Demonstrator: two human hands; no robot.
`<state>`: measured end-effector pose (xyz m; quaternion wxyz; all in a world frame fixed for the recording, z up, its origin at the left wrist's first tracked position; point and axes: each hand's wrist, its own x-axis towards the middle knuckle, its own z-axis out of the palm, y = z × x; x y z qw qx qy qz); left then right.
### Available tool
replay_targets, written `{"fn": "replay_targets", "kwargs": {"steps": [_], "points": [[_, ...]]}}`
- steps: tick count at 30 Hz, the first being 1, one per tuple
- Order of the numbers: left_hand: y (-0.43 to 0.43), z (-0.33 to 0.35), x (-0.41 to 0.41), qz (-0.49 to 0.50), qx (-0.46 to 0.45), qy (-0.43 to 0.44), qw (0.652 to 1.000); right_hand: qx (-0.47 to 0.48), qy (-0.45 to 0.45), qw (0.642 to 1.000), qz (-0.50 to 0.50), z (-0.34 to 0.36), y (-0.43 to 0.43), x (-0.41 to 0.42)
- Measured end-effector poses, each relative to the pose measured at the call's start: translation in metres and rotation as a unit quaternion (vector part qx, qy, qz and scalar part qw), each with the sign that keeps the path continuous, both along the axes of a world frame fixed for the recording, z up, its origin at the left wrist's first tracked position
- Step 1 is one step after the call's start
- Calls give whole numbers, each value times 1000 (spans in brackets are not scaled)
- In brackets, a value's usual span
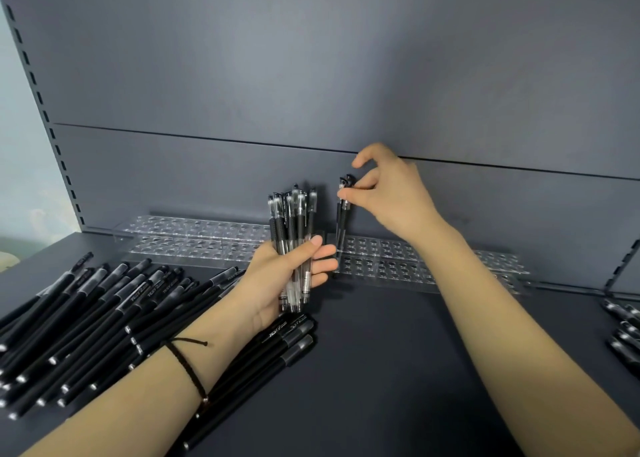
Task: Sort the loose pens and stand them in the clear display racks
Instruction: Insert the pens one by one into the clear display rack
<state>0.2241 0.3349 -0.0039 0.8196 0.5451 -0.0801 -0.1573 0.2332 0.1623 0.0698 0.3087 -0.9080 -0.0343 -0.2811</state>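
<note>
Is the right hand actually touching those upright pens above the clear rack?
Touching. The head view shows the right hand pinching the caps of the upright pens with its fingertips, with no gap between them.

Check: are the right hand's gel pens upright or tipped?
Upright. The right hand pinches the gel pens by their caps; barrels run nearly vertical toward the clear rack.

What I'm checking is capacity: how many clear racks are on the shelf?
2. The left rack stands behind the held pen bundle; the right rack lies below the right hand.
</note>
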Motion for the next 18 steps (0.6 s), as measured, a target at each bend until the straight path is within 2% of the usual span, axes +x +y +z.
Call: {"fn": "replay_targets", "kwargs": {"steps": [4, 9, 12, 15, 16, 18], "points": [[1, 2, -3, -25, -27, -14, 999, -25, -77, 996, -25, 7, 6, -8], [1, 3, -6, -49, -46, -36, 997, 42, 66, 990, 116, 12, 17, -17], [0, 3, -4, -45, -60, -40, 996, 174, 74, 973, 134, 15, 14, -16], [1, 0, 0, -28, -57, -28, 998, 316, 0, 941, 122, 21, 2, -14], [1, -1, 1, -19, -41, -28, 999, 326, -33, 940, 99, 23, -5, -12], [1, -4, 3, -5, -9, -26, 1000, 277, -97, 956, 30, 23, -17, -7]]}}
